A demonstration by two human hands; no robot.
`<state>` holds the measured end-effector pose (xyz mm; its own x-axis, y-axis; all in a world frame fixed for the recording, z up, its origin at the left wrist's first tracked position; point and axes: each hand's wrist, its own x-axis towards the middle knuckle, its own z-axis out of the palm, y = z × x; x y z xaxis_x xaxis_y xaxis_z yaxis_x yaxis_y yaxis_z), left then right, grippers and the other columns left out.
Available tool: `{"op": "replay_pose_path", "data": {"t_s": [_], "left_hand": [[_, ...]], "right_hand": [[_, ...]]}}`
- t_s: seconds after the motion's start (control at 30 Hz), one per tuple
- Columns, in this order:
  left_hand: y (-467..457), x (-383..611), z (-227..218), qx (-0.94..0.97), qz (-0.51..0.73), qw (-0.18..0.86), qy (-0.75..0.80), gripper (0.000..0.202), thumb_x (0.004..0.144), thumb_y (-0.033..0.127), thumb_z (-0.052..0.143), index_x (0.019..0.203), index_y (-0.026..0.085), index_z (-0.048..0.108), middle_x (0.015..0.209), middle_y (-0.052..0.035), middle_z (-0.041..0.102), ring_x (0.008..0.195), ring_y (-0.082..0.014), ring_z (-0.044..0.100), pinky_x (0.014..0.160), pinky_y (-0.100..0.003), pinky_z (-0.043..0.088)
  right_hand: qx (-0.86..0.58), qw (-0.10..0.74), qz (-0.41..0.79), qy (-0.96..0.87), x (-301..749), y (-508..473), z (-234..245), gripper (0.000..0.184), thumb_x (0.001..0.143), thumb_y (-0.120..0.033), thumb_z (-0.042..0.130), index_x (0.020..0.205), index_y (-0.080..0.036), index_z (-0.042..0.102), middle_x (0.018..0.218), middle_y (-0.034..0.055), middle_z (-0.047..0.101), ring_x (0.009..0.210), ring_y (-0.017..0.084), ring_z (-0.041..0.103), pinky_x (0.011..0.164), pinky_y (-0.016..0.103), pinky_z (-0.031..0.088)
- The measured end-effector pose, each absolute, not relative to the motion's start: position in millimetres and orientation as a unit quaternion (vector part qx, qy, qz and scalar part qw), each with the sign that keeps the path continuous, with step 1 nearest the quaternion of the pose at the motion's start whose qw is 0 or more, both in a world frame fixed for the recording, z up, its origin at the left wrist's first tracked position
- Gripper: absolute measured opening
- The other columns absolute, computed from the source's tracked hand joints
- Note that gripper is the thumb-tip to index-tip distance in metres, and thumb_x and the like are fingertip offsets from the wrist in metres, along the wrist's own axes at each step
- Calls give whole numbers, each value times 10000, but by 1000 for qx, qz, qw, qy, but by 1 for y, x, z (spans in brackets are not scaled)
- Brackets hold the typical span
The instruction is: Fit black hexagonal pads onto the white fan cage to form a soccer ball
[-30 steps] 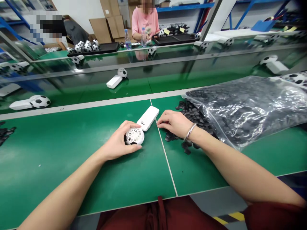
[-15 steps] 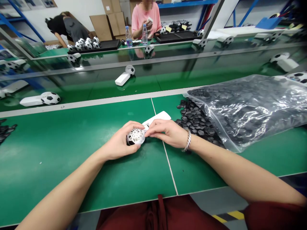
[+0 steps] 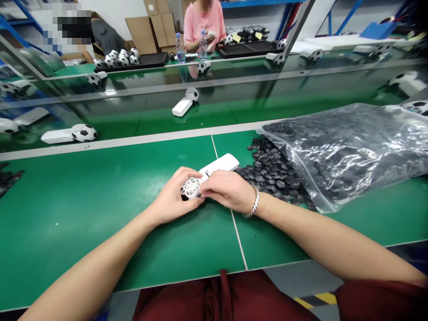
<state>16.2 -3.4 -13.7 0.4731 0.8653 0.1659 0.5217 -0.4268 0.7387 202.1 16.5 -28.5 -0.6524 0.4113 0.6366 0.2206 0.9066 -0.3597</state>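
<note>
My left hand (image 3: 177,196) is wrapped round the round head of a white handheld fan (image 3: 222,163), whose handle points away to the right on the green table. The head has an openwork white grille (image 3: 190,187) facing up, with a dark patch at its lower left. My right hand (image 3: 227,189) has thumb and fingertips pinched at the right side of the head. Between those fingertips a bit of something small and black (image 3: 199,195) shows, like a black plastic piece; most of it is hidden. Beside the right hand lies a heap of black plastic pieces (image 3: 272,171).
A large clear bag (image 3: 354,147) of black pieces lies at the right. More black pieces (image 3: 10,178) are at the left edge. Beyond a pale rail (image 3: 140,141), football-headed fans (image 3: 83,133) lie on a green belt (image 3: 150,118). A person in pink (image 3: 204,24) sits opposite.
My right fingertips have moved down along the head's right side, and the head has shifted slightly right. Fans on the near belt have moved right; those on the far strip have moved left.
</note>
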Motion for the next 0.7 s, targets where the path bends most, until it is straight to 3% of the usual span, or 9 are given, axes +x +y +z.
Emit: {"op": "replay_pose_path", "data": {"t_s": [0.13, 0.4, 0.7], "left_hand": [[-5, 17, -14, 795, 286, 308, 437, 372, 673, 133, 595, 1030, 196, 512, 1032, -38, 510, 997, -184, 493, 892, -317, 386], [-8, 22, -16, 778, 292, 298, 469, 401, 654, 149, 585, 1037, 203, 483, 1003, -27, 507, 926, -187, 511, 824, -325, 409], [-10, 26, -19, 768, 303, 291, 484, 415, 632, 137, 573, 1027, 214, 471, 987, -31, 507, 919, -207, 514, 808, -348, 424]], "right_hand": [[-208, 377, 139, -892, 201, 18, -29, 66, 821, -216, 555, 799, -154, 566, 733, 33, 633, 709, 140, 572, 675, 269, 449], [-305, 357, 170, -866, 204, 23, -30, 301, 725, -431, 637, 849, -166, 568, 843, 49, 631, 801, 179, 547, 726, 315, 420], [-354, 333, 191, -853, 202, 25, -26, 311, 700, -421, 666, 851, -177, 546, 839, 45, 620, 793, 186, 547, 702, 314, 395]]}}
